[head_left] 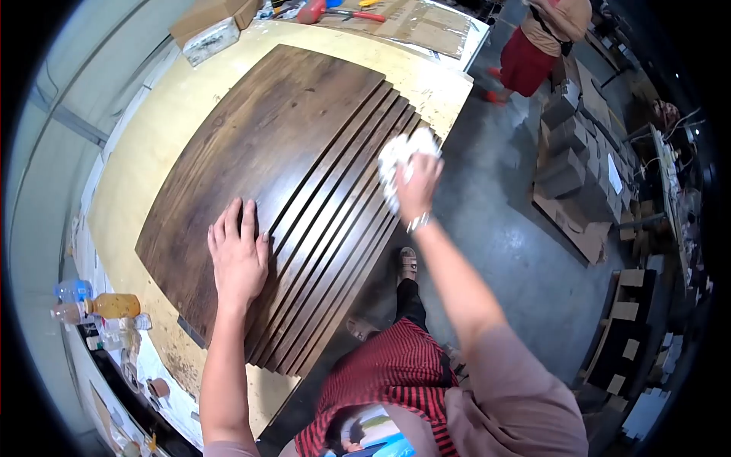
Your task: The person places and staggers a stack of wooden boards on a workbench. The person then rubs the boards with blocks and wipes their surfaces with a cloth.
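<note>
A stack of dark brown wood-grain boards (282, 114) lies on a pale worktable, its layers stepped out toward me and to the right. My left hand (239, 253) rests flat on the top board near its stepped edge, fingers stretched out. In my right hand (418, 185) is a white cloth (394, 161), bunched under the fingers. The cloth touches or hovers just over the right end of the stepped edges; I cannot tell which. A bracelet circles my right wrist.
The pale worktable (122, 198) carries bottles (114, 305) at the left and a cardboard box (209, 19) with tools at the back. Another person (537, 46) stands beyond the table's right corner. Cardboard stacks (571, 164) stand on the grey floor at the right.
</note>
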A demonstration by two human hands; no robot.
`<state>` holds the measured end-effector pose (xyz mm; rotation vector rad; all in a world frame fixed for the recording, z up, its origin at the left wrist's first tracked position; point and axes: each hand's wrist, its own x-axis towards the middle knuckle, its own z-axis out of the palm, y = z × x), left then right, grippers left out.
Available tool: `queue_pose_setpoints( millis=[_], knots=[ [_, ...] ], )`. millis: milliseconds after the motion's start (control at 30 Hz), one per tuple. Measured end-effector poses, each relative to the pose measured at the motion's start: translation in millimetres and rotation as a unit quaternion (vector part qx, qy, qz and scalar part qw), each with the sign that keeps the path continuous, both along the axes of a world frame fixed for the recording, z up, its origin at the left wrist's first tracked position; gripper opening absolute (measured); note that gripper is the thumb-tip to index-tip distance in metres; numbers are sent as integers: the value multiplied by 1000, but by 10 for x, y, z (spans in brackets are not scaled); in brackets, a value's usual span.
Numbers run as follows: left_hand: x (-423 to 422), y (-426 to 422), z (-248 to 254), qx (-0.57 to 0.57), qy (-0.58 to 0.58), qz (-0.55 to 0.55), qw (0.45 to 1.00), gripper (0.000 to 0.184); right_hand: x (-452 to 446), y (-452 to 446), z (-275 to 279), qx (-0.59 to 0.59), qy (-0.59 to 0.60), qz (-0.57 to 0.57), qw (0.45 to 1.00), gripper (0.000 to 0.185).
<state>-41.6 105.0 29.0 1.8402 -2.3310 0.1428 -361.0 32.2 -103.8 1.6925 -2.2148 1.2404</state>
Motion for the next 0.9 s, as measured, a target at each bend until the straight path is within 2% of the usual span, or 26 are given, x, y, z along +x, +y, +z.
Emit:
queue_pose_setpoints(
  millis=[33, 100, 167, 233, 300, 367, 400, 467, 500, 533, 633, 700, 767, 800, 833, 867, 900],
  knots=[
    [-4, 4, -4, -1, -3, 2, 1000, 56, -308, -350, -43, -22, 26, -36, 999, 28],
    [4, -19, -12, 2, -4, 3, 1000, 56, -582, -655, 187, 7, -36, -60, 998, 27],
    [-10, -9, -2, 15, 0, 7, 1000, 57, -366, -453, 0, -4, 6, -66, 998, 28],
    [-10, -22, 15, 23, 6, 8, 1000, 57, 137, 166, -284, -11, -39, -44, 998, 39],
    [-23, -21, 30, 32, 7, 11, 999, 58, 604, 978, -386, 58, -31, 70, 995, 48],
    [-57, -30, 46, 33, 2, 15, 999, 59, 533, 1268, -183, 50, -68, 248, 965, 44],
    [-52, -29, 39, 31, 0, 15, 999, 59, 325, 1019, -151, 5, -59, 223, 973, 38],
    [-29, -28, 22, 29, -4, 12, 1000, 60, -181, 317, -54, 40, -86, 50, 994, 28],
    [-46, -24, 47, 25, -18, 10, 999, 57, -477, -38, -72, 3, -131, 20, 991, 27],
    [-62, -27, 57, 27, -13, 11, 999, 57, -653, -234, -37, -20, -106, 11, 994, 29],
    [-56, -32, 49, 22, -18, 4, 1000, 58, -197, 335, -270, 40, -43, 5, 998, 39],
    [-43, -27, 34, 22, -15, 3, 1000, 61, 360, 1091, -208, 28, -193, 72, 978, 33],
    [-36, -23, 5, 14, -17, 2, 1000, 60, 485, 1566, -63, 10, -33, 304, 952, 25],
    [-32, -26, -5, 10, -18, 1, 1000, 59, 411, 1477, 61, -3, -3, 305, 952, 17],
    [-32, -26, -4, 8, -16, -4, 1000, 58, 260, 1216, -64, 5, -140, 242, 960, 23],
    [-37, -27, 2, 6, -14, -5, 1000, 58, 112, 971, 8, -5, -137, 120, 983, 27],
    [-38, -20, 9, 3, -12, -4, 1000, 57, -87, 686, 60, 28, -66, 51, 996, 21]
  ],
)
